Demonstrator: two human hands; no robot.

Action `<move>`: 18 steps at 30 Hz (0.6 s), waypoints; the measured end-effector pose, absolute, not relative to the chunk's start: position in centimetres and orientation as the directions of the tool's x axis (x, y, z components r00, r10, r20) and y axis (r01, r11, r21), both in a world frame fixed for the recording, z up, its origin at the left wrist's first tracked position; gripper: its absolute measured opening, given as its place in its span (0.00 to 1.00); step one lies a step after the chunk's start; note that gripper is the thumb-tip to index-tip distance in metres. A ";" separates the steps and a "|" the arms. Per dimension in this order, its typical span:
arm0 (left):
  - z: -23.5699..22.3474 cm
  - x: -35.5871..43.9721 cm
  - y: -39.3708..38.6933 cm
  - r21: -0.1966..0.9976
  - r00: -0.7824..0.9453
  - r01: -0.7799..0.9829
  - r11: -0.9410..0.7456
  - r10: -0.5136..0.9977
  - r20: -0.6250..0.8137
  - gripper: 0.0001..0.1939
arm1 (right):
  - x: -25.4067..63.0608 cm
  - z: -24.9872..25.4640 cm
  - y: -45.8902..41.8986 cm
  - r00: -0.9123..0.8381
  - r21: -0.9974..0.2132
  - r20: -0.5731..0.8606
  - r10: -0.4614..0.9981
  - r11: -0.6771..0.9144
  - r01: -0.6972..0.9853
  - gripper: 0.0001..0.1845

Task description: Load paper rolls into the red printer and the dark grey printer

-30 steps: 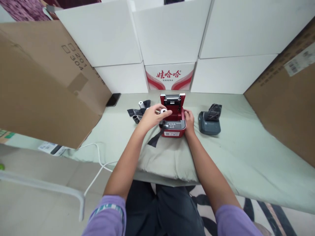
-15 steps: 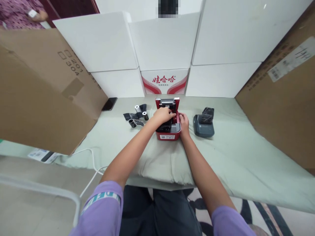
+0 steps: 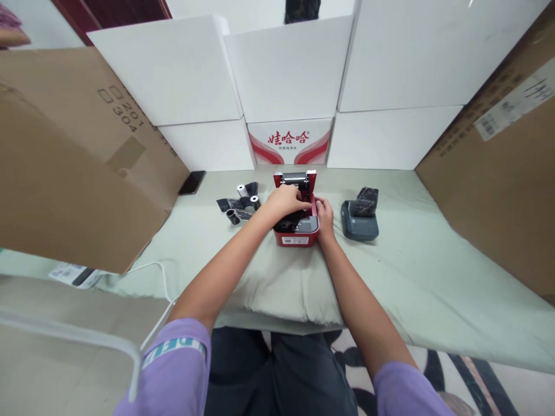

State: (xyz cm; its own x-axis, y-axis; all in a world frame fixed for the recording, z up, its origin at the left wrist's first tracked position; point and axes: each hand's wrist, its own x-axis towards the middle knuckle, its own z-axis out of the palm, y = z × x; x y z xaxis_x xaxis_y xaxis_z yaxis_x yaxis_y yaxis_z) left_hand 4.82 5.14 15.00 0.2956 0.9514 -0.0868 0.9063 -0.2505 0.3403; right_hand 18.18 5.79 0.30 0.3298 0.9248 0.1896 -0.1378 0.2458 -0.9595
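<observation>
A red and black label printer [image 3: 297, 239] stands on the green cloth in front of me, its lid [image 3: 295, 178] raised at the back. My left hand [image 3: 285, 202] reaches over the printer's open inside; its fingers are bent together there, and what they hold, if anything, is hidden. Around the printer's right side wraps my right hand [image 3: 325, 218], fingertips on the upper edge. Left of the printer lie several small rolls, one of them a black ribbon roll [image 3: 233, 216] with a loose end. On the right sits a dark grey printer [image 3: 359, 224] with a crumpled black film piece [image 3: 366, 201] on it.
White boxes [image 3: 286, 75] form a wall behind the cloth-covered table [image 3: 416, 277]. Cardboard sheets stand at the left [image 3: 65, 162] and right [image 3: 511, 190]. A black phone [image 3: 192, 182] lies by the left cardboard. White cables [image 3: 163, 277] hang at the front left edge.
My left hand has shifted slightly inside the printer, its thumb now reaching further to the right. My right hand keeps its hold. The person at the upper left has moved mostly out of view.
</observation>
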 end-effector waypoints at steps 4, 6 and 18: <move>14.7 6.1 5.3 0.098 0.144 0.984 -0.146 0.989 0.026 0.27 | 18.1 0.4 5.8 0.339 -0.960 0.180 0.923 0.240 -0.143 0.18; 14.5 6.4 5.3 0.053 0.147 0.988 -0.148 0.989 0.025 0.29 | 18.0 0.4 5.8 0.340 -0.959 0.177 0.924 0.239 -0.150 0.18; 13.9 3.6 3.4 0.320 0.386 0.882 -0.345 0.919 -0.075 0.31 | 18.0 0.8 5.5 0.329 -0.964 0.171 0.929 0.227 -0.141 0.18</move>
